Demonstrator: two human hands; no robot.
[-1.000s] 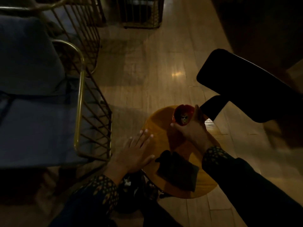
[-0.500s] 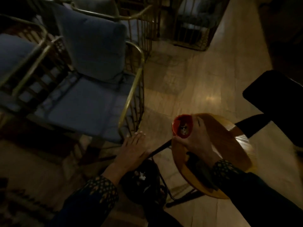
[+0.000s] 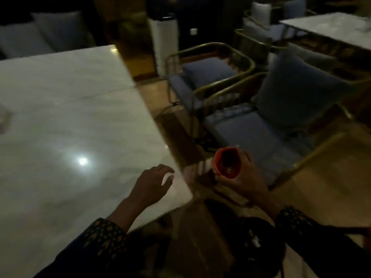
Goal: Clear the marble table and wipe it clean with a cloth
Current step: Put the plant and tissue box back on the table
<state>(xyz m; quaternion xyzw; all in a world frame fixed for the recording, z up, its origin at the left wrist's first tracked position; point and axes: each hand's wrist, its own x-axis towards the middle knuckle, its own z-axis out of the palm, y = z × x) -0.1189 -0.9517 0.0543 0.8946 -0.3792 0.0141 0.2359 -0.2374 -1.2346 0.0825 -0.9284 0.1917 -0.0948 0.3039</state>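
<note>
Now the left hand (image 3: 153, 184) hovers over the marble table (image 3: 70, 117), no longer the floor.

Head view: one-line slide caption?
Right hand holds a red cup beside the marble table; left hand hovers empty over its corner.

The worktop (image 3: 66, 121) is pale marble with faint grey veining, filling the left of the frame, its corner low at centre. A light glints on its glossy top. The red cup (image 3: 227, 163), off the worktop's right edge at lower centre, tilts its dark mouth toward the camera; contents unclear.
</note>
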